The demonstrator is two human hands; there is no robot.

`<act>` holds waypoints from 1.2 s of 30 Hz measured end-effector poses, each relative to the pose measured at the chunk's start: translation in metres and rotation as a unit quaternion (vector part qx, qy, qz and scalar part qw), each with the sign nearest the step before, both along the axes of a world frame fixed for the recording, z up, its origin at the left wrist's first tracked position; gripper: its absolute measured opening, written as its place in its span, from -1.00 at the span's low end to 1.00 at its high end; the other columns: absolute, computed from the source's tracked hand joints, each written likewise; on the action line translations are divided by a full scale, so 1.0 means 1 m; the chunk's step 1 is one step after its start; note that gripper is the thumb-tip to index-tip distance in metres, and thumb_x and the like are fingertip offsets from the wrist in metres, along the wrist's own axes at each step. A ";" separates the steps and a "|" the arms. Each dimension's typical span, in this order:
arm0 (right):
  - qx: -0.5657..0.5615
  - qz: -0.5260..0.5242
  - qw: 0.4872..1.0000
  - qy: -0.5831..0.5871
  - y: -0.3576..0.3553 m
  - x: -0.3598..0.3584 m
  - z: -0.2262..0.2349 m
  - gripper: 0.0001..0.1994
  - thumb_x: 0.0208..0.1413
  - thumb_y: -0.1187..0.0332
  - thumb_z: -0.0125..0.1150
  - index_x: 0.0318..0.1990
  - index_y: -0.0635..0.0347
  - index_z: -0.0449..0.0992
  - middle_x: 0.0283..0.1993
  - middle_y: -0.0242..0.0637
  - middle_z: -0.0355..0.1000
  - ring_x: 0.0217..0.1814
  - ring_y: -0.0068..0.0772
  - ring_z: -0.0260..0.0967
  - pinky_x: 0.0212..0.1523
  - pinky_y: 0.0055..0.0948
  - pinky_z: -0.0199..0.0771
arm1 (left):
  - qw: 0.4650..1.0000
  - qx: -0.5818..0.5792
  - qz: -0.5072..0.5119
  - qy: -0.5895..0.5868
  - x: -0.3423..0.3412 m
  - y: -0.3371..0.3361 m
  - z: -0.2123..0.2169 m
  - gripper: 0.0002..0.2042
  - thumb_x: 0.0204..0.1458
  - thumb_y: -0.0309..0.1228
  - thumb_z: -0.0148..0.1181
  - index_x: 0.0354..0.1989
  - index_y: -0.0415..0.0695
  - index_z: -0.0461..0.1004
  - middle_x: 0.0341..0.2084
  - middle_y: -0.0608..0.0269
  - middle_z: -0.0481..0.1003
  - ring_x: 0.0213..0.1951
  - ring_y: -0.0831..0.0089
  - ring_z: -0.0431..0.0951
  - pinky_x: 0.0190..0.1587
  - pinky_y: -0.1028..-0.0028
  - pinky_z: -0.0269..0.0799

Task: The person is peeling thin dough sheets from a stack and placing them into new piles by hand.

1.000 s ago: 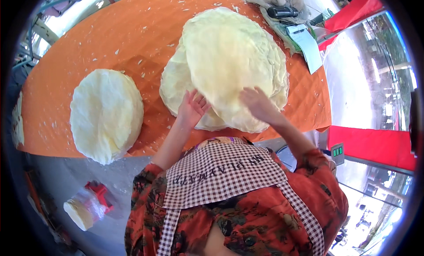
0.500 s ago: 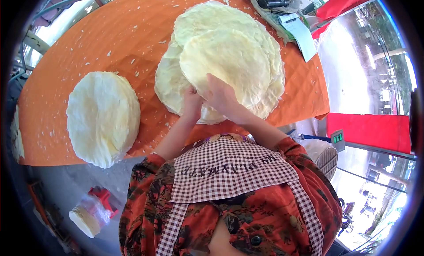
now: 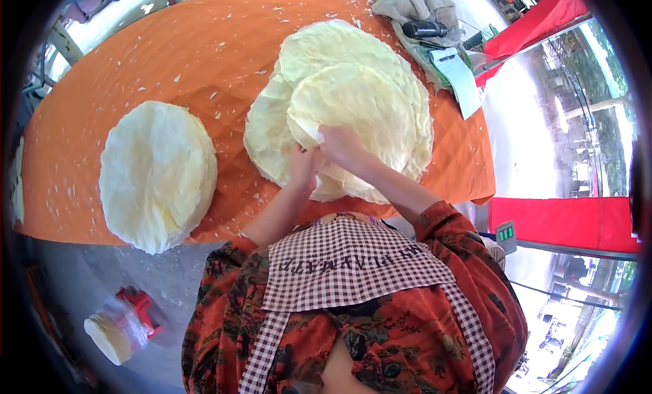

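A wide heap of thin, round, pale-yellow sheets (image 3: 346, 44), like rice paper, lies in front of me on the orange tabletop. One smaller round sheet (image 3: 360, 102) rests on top, and both hands are at its near-left edge. My right hand (image 3: 341, 148) has its fingers closed on that edge, where a whitish bit of the rim is lifted. Just left of it and lower, my left hand (image 3: 303, 168) is closed too, pinching the rim from below; its fingertips are partly hidden. Farther left stands a neat stack of similar round sheets (image 3: 156, 170).
Small flakes dot the orange cloth (image 3: 224, 54). At the back right are a crumpled plastic bag (image 3: 414, 3), a dark cylinder (image 3: 424, 29) and a pale paper sheet (image 3: 458, 81). On the floor, lower left, lies a clear bag of round sheets (image 3: 112, 336).
My right hand's fingers were stretched over the sheet and are now closed on its edge. The lifted rim shows whiter. The whole view has shifted slightly.
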State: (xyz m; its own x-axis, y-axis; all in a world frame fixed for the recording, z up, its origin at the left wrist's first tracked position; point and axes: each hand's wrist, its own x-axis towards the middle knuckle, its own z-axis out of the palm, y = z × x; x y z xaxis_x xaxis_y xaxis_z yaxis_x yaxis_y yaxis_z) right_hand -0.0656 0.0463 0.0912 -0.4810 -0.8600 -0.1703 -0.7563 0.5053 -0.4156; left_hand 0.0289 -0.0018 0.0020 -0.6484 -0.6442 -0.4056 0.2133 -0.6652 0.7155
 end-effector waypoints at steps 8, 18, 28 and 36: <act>-0.128 -0.045 0.991 -0.021 0.035 -0.216 0.027 -0.91 -0.28 0.40 0.22 -0.60 0.22 0.50 -0.63 -0.32 0.40 -0.58 -0.44 0.30 -0.50 -0.39 0.33 | 0.992 0.033 0.007 -0.120 0.013 -0.019 -0.037 -0.75 0.00 -0.55 0.07 -0.10 -0.23 0.38 -0.38 0.21 0.48 -0.44 0.39 0.52 -0.48 0.44 0.46; -0.074 -0.015 0.977 0.198 0.066 -0.259 0.264 -0.82 0.06 0.30 0.08 -0.31 0.22 0.48 -0.47 -0.35 0.46 -0.42 -0.51 0.42 -0.45 -0.44 0.40 | 0.995 -0.009 0.031 -0.097 0.016 -0.016 -0.018 -0.63 0.00 -0.56 0.05 0.04 -0.24 0.31 -0.19 0.16 0.47 -0.24 0.34 0.52 -0.25 0.38 0.48; -0.086 0.090 0.978 0.168 0.028 0.000 -0.012 -0.88 -0.05 0.43 -0.01 -0.49 0.16 0.47 -0.43 -0.11 0.41 -0.36 -0.05 0.42 -0.38 -0.14 0.44 | 0.992 0.045 -0.054 -0.104 0.029 -0.014 0.045 -0.74 0.06 -0.35 -0.08 -0.09 -0.11 0.33 -0.31 0.26 0.47 -0.37 0.42 0.51 -0.37 0.39 0.46; -0.064 0.085 0.982 0.157 0.026 0.046 -0.010 -0.85 -0.10 0.37 0.14 -0.39 0.24 0.47 -0.34 -0.22 0.40 -0.20 -0.06 0.39 -0.32 -0.22 0.49 | 0.987 0.089 -0.125 -0.051 0.032 -0.024 -0.003 -0.75 0.05 -0.45 -0.12 -0.10 -0.14 0.36 -0.37 0.19 0.48 -0.36 0.37 0.52 -0.45 0.38 0.49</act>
State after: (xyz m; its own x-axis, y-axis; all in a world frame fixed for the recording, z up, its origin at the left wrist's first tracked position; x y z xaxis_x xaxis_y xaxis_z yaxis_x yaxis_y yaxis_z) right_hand -0.0200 0.0724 0.0812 -0.3410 -0.9368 0.0775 -0.9259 0.3205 -0.2002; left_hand 0.0607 -0.0262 -0.0008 -0.7279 -0.3821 -0.5693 -0.0399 -0.8053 0.5915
